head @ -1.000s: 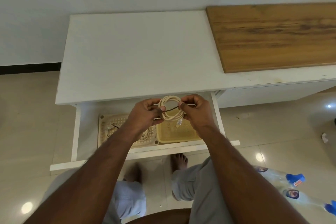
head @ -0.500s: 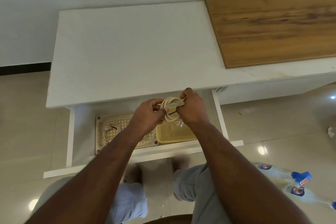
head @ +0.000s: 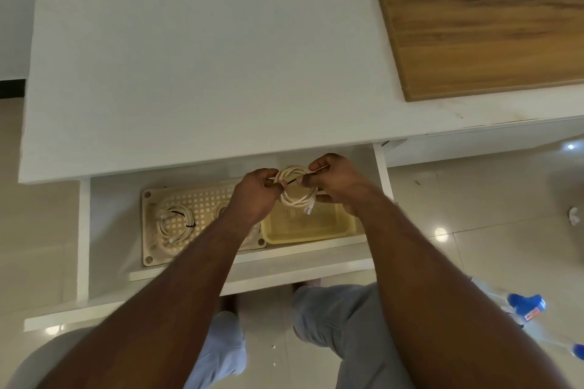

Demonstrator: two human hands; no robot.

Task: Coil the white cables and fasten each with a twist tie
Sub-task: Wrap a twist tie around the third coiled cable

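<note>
Both hands are up over the open drawer (head: pixel 104 199), and between them sits a coiled white cable (head: pixel 295 189), held in the air just below the front edge of the white worktop (head: pixel 205 57). The left hand (head: pixel 256 193) has its fingers (head: pixel 278 183) pinched together on the coil's 9 o'clock side, clamped on one end of a thin dark twist tie (head: pixel 292 181). The right hand (head: pixel 338 181) grips the 3 o'clock side, fingertips closed on the tie's other end, so the tie runs slanted across the top of the loops. A clear plug (head: pixel 308 208) dangles from the coil at 6 o'clock.

Down in the drawer, a yellow basket (head: pixel 303 230) lies directly under the held coil. Just beside it at 9 o'clock is a beige perforated tray (head: pixel 202 199), and on that tray rests another coiled cable (head: pixel 173 224) with a dark tie round it; a second coil there is mostly hidden by the left forearm.

At 2 o'clock a wooden board (head: pixel 480 19) lies on the worktop. On the floor at 4 o'clock, a blue-capped bottle (head: pixel 524 306)
</note>
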